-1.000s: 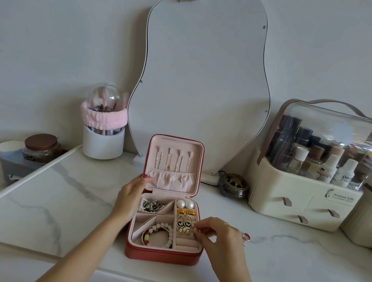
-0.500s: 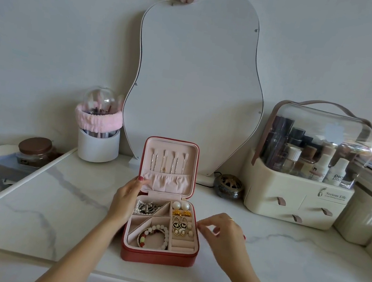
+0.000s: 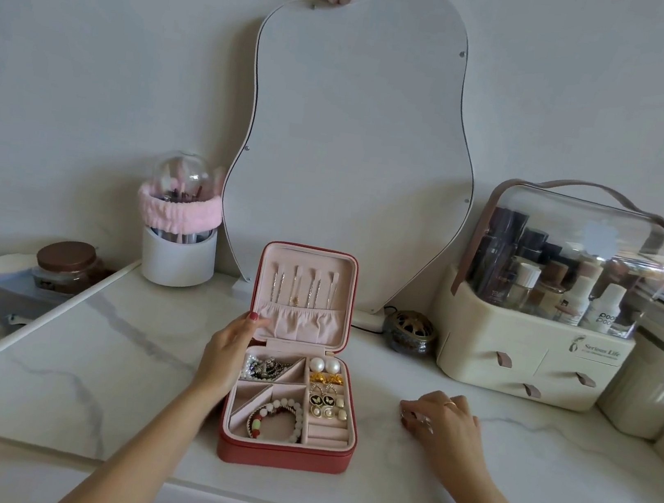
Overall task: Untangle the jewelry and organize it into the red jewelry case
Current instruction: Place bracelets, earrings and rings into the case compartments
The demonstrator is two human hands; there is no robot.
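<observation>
- The red jewelry case (image 3: 282, 457) stands open on the white marbled table (image 3: 100, 350), its lid upright and its tray facing up, between the two hands.
- The left hand (image 3: 226, 358) lies against the case's left side; its fingers (image 3: 253, 321) rest loosely spread on the lower left edge of the lid, thumb tip at the pink lining, not clenched around anything.
- Just right of those fingers, in the lid, thin necklaces (image 3: 303, 288) hang in a row above a gathered pink pocket.
- Below the left fingers, in the tray's upper left compartment, lies a tangle of silver chains (image 3: 265, 368).
- Nearer the wrist, in the lower left compartment, sits a white beaded bracelet (image 3: 279, 418) with a red and green section.
- The tray's right column holds two pearl earrings (image 3: 324, 365), gold pieces (image 3: 326, 379) below them, and dark round earrings (image 3: 323, 400) with small studs.
- The right hand (image 3: 442, 425) rests palm down on the table, well apart from the case on its right side; its fingers (image 3: 415, 419) curl toward the surface. A small glinting thing shows at the fingertips, but whether they pinch it cannot be told.
- A ring (image 3: 449, 403) shows on one right finger.
- Beyond the right fingers stand a small dark round pot (image 3: 408, 331) and a cream cosmetics organizer (image 3: 535, 350) with a clear dome.
- Behind the case leans a wavy mirror (image 3: 354, 147); left of it is a white brush holder (image 3: 177, 252) with a pink band.
</observation>
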